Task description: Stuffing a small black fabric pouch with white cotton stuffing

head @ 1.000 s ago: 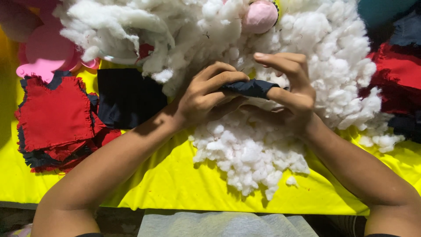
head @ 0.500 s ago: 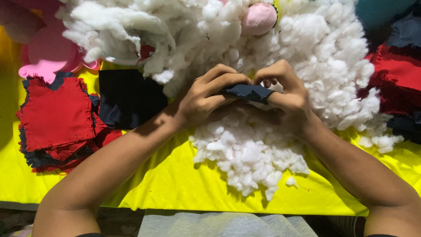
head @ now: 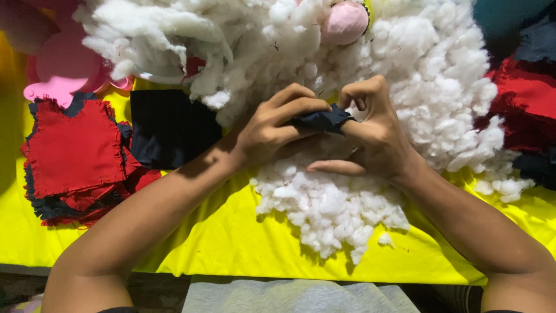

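I hold a small dark navy fabric piece [head: 322,120] between both hands, above a heap of white stuffing fibre [head: 324,203] that spreads over the yellow cloth [head: 231,243] covering the table. My left hand [head: 272,130] grips the fabric from the left, its fingers curled over the top edge and the thumb tucked beneath. My right hand [head: 370,130] is bunched into a loose fist on the fabric's right end, with the fingertips pressed down into it; the little finger lies stretched out flat below, resting on the fibre. Both hands are clenched on the same piece, and they touch one another around it.

The stuffing runs from just under my wrists up to the top of the view, where a pink round ball [head: 345,22] sits half sunk in it. To my left a black square of cloth [head: 171,127] lies flat on the yellow cloth, just beside a stack of red fabric squares [head: 72,148] with dark ones under it. A pink foam shape [head: 61,69] lies beyond that stack. On my right, red and dark fabric pieces [head: 524,98] are piled at the edge.
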